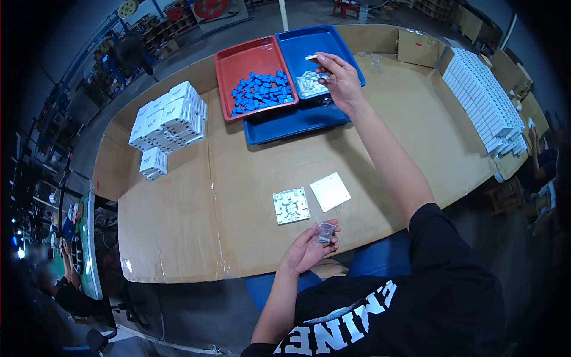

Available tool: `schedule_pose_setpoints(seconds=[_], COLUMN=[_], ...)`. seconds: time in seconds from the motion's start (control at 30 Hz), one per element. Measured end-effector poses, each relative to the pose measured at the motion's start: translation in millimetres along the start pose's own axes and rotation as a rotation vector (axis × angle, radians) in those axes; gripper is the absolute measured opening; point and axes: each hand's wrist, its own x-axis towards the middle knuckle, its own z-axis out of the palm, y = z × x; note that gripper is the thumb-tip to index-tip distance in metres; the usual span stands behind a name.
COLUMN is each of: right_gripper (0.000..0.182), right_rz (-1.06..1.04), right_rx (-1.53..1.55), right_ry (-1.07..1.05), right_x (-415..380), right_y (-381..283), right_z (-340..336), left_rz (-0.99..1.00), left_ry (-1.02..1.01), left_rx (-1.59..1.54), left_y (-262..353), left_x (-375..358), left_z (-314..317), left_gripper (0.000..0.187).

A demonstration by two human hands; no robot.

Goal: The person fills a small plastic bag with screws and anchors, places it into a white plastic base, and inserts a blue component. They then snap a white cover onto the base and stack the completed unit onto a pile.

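A wide surface covered with brown cardboard sheets (250,196) is seen from above. Along its far right edge a long row of stacked white rectangular plastic parts (485,101) is laid out, and near the far left corner a block of stacked white square plastic plates (169,116) is set, with a smaller stack (154,163) just beside it toward the near edge.

At the middle of the far edge three trays are grouped. A red rectangular plastic tray (238,59) is filled in its nearer half with a heap of small blue plastic pieces (262,92). Touching it on the right, a blue rectangular plastic tray (309,41) holds a small pile of white plastic clips (309,84). Both are partly rested on a second blue tray (297,122), whose contents cannot be made out.

Near the middle of the near edge a white square plastic base plate with moulded ribs (291,206) lies flat, and a plain white square cover (330,191) lies just beside it on the right, slightly turned.

The right hand (339,77) is stretched out over the blue tray on a straight arm, and a small white clip (311,57) is pinched at its fingertips. The left hand (310,247) is held palm up at the near edge, its fingers curled loosely around a small clear plastic bag (325,231).
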Motion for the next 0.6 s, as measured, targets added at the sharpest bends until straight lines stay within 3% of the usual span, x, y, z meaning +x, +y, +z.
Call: schedule_pose_setpoints(seconds=[0.3, 0.47, 0.53, 0.6], right_gripper=[0.016, 0.013, 0.016, 0.018], right_rz=[0.023, 0.090, 0.145, 0.209], right_rx=[0.151, 0.011, -0.305, -0.324], right_ry=[-0.118, -0.119, -0.111, -0.116], right_x=[-57.4, -139.4, -191.2, -237.7], right_y=[-27.6, 2.4, 9.1, 16.4], right_z=[-3.0, -41.1, -42.9, -41.4], left_rz=[0.055, 0.103, 0.094, 0.107], left_ry=[0.007, 0.013, -0.007, -0.010], left_rx=[0.055, 0.048, 0.043, 0.032], left_y=[-3.5, -9.5, -4.1, -2.2], left_x=[-1.7, -4.2, -2.7, -1.1], left_z=[-0.8, -10.2, -2.3, 2.2], left_gripper=[0.064, 0.059, 0.059, 0.059])
